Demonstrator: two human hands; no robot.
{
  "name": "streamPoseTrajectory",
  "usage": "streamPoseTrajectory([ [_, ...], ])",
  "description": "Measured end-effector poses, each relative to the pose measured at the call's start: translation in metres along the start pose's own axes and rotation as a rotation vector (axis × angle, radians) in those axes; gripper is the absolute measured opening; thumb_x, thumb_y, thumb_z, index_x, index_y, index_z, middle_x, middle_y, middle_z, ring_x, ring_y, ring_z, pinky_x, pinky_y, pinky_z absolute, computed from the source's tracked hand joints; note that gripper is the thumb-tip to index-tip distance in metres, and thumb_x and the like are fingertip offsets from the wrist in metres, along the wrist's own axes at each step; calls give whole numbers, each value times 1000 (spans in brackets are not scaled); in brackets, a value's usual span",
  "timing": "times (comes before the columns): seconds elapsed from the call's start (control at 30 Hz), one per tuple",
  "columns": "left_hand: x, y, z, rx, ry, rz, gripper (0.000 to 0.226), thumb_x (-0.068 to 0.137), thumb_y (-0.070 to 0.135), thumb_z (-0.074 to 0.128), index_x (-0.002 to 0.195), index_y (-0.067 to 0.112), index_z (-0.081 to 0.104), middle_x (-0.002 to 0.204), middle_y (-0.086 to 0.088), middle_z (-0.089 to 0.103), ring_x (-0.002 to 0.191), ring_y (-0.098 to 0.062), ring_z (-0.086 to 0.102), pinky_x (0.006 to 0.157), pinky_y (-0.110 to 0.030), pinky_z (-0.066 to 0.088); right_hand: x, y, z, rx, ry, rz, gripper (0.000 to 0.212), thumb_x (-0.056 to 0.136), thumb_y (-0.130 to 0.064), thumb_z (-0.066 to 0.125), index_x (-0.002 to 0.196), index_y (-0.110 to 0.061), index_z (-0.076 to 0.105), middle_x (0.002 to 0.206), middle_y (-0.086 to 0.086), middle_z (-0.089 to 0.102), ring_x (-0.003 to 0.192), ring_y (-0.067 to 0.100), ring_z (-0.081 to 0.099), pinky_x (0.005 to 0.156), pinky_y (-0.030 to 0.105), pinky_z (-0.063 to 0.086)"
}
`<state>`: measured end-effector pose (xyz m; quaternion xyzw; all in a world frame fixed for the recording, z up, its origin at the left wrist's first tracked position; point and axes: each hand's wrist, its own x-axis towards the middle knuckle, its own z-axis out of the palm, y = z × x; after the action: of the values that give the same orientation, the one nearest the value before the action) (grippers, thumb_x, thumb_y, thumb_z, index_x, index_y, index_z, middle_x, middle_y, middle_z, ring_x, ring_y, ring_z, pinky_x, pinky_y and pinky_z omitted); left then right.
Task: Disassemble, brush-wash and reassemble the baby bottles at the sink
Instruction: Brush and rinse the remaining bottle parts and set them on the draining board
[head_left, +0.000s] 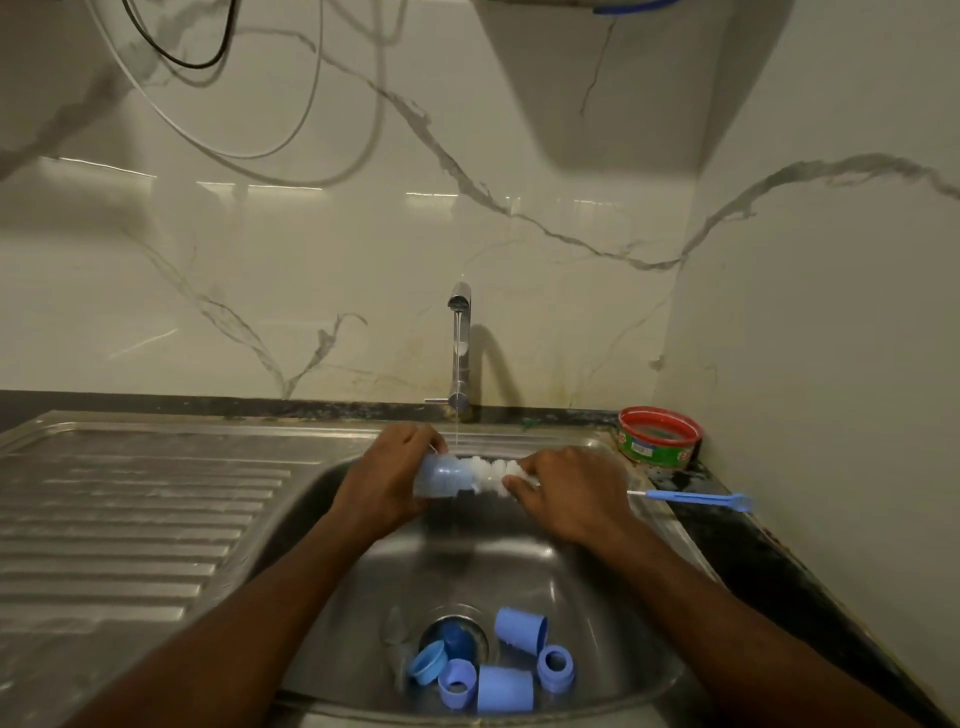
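Blue plastic fills this job. The left hand (387, 480) curls around a blue bottle cap (441, 475) and holds it over the sink (649, 670), just under the thin stream from the tap (460, 343). The right hand (569, 493) pinches the white brush (491, 475) near its soapy head, and the tip of the brush pokes into the cap.

To do this step well, I think the brush should go all the way in and turn round and round, so the foam reaches the bottom. Keep the cap under the water. Hold it tight, because soap makes it slippery.

The cap lies on its side. Its open mouth points to 3 o'clock, and its long line runs from 9 to 3, the same as the brush.

More blue parts (506, 667) wait by the drain at 6 o'clock. A thin blue brush (696, 500) lies on the counter (769, 571) at 3 o'clock.
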<state>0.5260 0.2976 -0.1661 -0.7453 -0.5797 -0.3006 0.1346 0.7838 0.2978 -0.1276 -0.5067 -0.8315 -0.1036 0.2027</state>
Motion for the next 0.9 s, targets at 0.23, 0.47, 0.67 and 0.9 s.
streamPoseTrajectory([
  [0.23,-8,-2,10,-177,-140,21,94,69,53,85,146,33,34,150,1,37,135,-18,37,111,-39,42,-6,-2,-8,-64,81,-127,42,99,-62,42,120,-35,66,93,-6,71,81,11,62,70,29,47],
  [0.47,-5,0,3,-159,-204,171,60,90,55,60,143,30,46,142,6,51,127,-8,47,108,-36,44,-5,-2,2,109,-163,201,40,98,-57,52,114,-25,67,100,-2,68,89,14,61,83,33,50],
  [0.67,4,-5,8,41,-119,196,53,81,34,82,129,26,61,130,3,60,117,-14,53,99,-27,45,6,1,0,228,-396,297,48,93,-58,59,118,-17,65,111,4,68,97,19,63,93,38,52],
  [0.9,5,-4,-2,20,-164,52,50,84,35,80,130,25,63,129,5,61,118,-15,53,98,-24,38,4,5,-13,132,-398,256,46,92,-63,55,105,-21,68,103,3,68,95,19,64,90,43,54],
])
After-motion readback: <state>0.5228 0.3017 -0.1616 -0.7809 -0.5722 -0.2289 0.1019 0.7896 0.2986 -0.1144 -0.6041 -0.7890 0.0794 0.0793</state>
